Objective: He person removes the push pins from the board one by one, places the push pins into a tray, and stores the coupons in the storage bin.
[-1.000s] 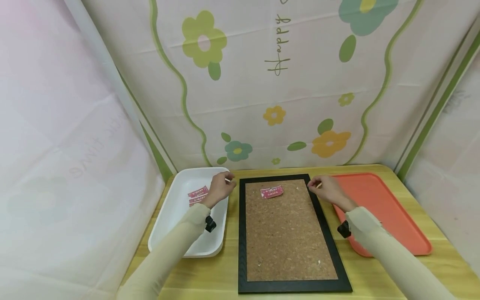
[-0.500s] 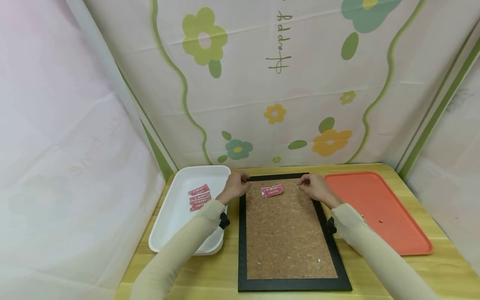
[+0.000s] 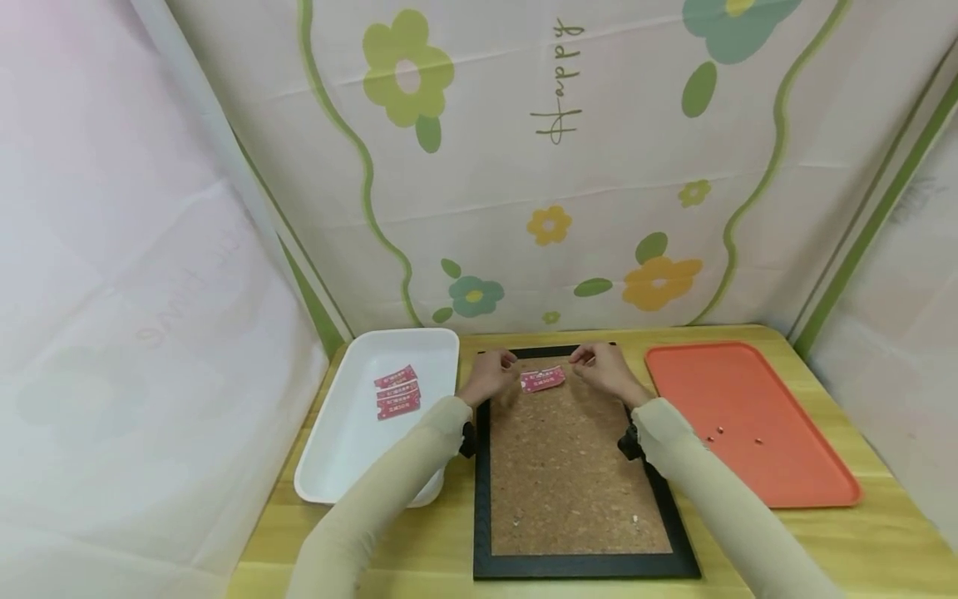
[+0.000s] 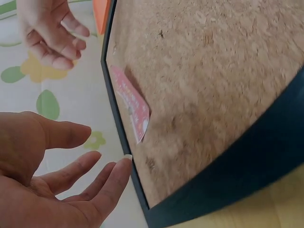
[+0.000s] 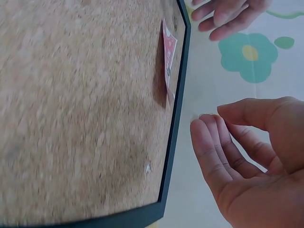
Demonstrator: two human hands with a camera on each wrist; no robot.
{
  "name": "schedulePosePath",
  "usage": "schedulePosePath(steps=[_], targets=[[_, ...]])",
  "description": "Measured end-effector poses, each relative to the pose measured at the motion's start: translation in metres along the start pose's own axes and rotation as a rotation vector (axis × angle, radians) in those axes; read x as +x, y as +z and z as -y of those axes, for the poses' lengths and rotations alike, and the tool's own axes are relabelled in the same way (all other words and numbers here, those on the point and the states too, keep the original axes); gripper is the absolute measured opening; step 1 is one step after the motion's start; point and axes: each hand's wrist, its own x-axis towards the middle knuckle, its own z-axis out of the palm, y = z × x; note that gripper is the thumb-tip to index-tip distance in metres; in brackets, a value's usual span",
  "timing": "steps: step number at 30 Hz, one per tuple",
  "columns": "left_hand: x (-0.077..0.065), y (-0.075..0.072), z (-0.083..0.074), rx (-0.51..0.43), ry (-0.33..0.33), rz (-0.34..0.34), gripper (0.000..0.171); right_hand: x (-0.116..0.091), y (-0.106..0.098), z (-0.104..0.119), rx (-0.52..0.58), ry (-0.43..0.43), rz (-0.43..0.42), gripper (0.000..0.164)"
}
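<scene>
A pink printed ticket (image 3: 542,379) is on the upper part of a black-framed corkboard (image 3: 576,466). The right wrist view shows the ticket (image 5: 168,59) bowing away from the cork, with a small shiny spot at its middle. My left hand (image 3: 490,376) hovers just left of the ticket, over the frame's upper left corner. Its fingers (image 4: 107,187) are relaxed and spread from the thumb, with nothing between them. To the ticket's right is my right hand (image 3: 604,370), its fingers (image 5: 209,147) loosely bent, thumb close to the fingertips, holding nothing visible. Neither hand touches the ticket.
A white bin (image 3: 329,449) at left holds several pink tickets (image 3: 398,405). An orange-red tray (image 3: 778,474) on the right carries several tiny shiny pieces (image 3: 721,430). Small pale spots (image 3: 635,519) show near the board's lower corners. Patterned fabric (image 3: 479,166) rises behind the wooden table (image 3: 419,557).
Both hands have moved inward toward the ticket: the left from the bin's edge rightward, the right from the board's right edge leftward. The ticket stays in place.
</scene>
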Motion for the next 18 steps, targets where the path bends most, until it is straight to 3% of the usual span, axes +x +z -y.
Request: schedulePosePath(steps=[11,18], targets=[[0.016,0.018,0.007,0.01,-0.075,-0.043,0.031,0.018,0.017,0.007,0.028,-0.002,-0.013,0.022],[0.019,0.023,0.002,-0.017,-0.105,-0.01,0.038,0.025,0.032,-0.004,0.023,0.044,-0.032,0.023]])
